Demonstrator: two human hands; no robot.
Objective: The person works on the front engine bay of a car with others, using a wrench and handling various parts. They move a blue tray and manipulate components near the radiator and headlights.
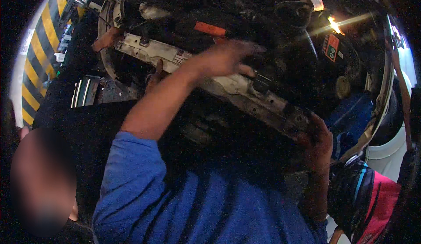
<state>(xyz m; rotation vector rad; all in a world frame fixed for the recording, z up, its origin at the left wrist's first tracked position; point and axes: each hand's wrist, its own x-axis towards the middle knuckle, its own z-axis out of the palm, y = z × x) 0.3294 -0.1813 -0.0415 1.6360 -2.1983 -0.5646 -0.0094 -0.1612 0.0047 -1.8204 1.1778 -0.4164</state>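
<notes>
the crossbar (229, 84) looks like scuffed, matt metal, the shirt sleeve (135, 163) like creased, matt cloth.

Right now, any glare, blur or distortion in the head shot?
Head view: glare streaks from the bright spot at upper right; left hand looks smeared, likely motion; engine bay mostly dark and grainy; yellow-and-black stripes curve along the left rim, fisheye distortion.

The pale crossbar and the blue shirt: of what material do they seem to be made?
The pale crossbar looks like worn painted metal, judging by its holes and dark grime, though plastic is possible. The blue shirt seems matte fabric, shown by its loose folds; fibre unclear.
</notes>
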